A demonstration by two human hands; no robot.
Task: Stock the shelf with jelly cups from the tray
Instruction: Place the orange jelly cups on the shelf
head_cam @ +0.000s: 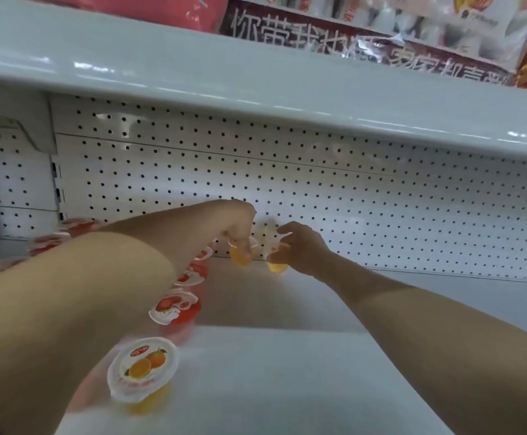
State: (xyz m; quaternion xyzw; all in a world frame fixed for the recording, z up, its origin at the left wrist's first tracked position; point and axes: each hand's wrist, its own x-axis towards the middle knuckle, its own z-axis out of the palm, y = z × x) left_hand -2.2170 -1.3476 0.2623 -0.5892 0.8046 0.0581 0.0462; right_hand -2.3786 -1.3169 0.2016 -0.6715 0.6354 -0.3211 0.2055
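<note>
Jelly cups with red lids (pixel 174 306) stand in a line on the shelf (pixel 287 372), running from 9 o'clock of the view toward the middle. One orange-lidded cup (pixel 144 368) stands alone at 7 o'clock, near the front edge. I judge the stocking as partly done: cups are seen only in the left part and the middle of the shelf. The tray is not in view, so I cannot tell how many remain. The left hand (pixel 240 233) reaches toward the pegboard back wall (pixel 381 199), its fingers curled down around the rim of an orange cup (pixel 240 257). The right hand (pixel 300 249), at 3 o'clock of it, pinches a second orange cup (pixel 277 265) with bent fingers. Whether these two cups already touch the shelf, I cannot tell.
</note>
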